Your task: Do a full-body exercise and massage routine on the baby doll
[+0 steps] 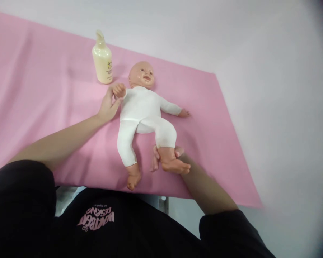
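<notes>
The baby doll (144,111), judged light and soft-bodied with stiff limbs, lay mid-cloth (43,89), its fist pinched by the left hand (109,105), its ankle gripped by the right hand (164,159).

We see a pink cloth (43,89) spread flat, with soft creases across its left half. A cream bottle (102,61) stands upright on the cloth near its far edge, its pump top pointing away and a small printed label on its side. Beyond the cloth's far and right edges lies a plain white surface (258,53). A metal edge (163,202) shows just below the cloth's near edge.
</notes>
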The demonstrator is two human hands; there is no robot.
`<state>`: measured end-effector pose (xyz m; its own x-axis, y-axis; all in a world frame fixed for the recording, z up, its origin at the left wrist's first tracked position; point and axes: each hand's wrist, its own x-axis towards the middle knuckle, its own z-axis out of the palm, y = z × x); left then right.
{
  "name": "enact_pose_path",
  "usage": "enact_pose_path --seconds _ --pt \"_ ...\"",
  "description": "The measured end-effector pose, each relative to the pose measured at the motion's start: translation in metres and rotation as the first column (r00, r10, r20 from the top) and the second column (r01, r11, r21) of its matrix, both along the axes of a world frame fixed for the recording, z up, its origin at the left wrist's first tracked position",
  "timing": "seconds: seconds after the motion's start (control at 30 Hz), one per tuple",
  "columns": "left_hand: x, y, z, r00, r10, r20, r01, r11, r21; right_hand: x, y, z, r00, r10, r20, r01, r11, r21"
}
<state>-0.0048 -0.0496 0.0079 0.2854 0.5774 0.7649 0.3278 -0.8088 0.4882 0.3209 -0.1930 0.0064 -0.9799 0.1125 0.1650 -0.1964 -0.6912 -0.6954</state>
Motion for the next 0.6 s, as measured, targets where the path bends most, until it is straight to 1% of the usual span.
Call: enact_pose_path --seconds 0.03,0.07,0.13,0.17,0.23,0.33,0.4,0.5,0.6 --pt "0.003 -0.008 0.005 1.000 0.011 -0.022 -0.011 1.000 0.005 0.001 0.001 -0.003 0.998 -0.061 -0.024 0.060 0.998 -0.020" --pt "0.006 -0.015 0.009 0.997 -0.003 -0.076 0.005 1.000 0.018 0.001 0.002 -0.004 0.989 -0.142 -0.043 0.141 0.989 -0.039" --pt "0.010 -0.024 0.017 0.984 -0.038 -0.172 0.047 0.998 0.049 -0.001 0.003 -0.001 0.946 -0.323 -0.026 0.320 0.944 -0.082" --pt "0.011 -0.026 0.020 0.975 -0.053 -0.215 0.068 0.996 0.063 -0.002 0.004 0.004 0.919 -0.395 0.019 0.395 0.913 -0.100" --pt "0.012 -0.027 0.024 0.958 -0.066 -0.278 0.090 0.993 0.076 -0.004 0.003 0.014 0.861 -0.483 0.160 0.502 0.856 -0.122" --pt "0.013 -0.024 0.024 0.937 -0.072 -0.341 0.104 0.992 0.076 -0.008 0.002 0.028 0.749 -0.543 0.380 0.618 0.780 -0.104" --pt "0.014 -0.022 0.022 0.929 -0.086 -0.359 0.120 0.990 0.076 -0.010 0.001 0.033 0.686 -0.564 0.460 0.665 0.742 -0.081" --pt "0.016 -0.021 0.020 0.922 -0.111 -0.372 0.146 0.987 0.068 -0.012 0.001 0.033 0.652 -0.566 0.504 0.682 0.729 -0.062" --pt "0.017 -0.025 0.022 0.925 -0.125 -0.359 0.149 0.988 0.042 -0.012 0.001 0.030 0.664 -0.573 0.480 0.670 0.741 -0.042"
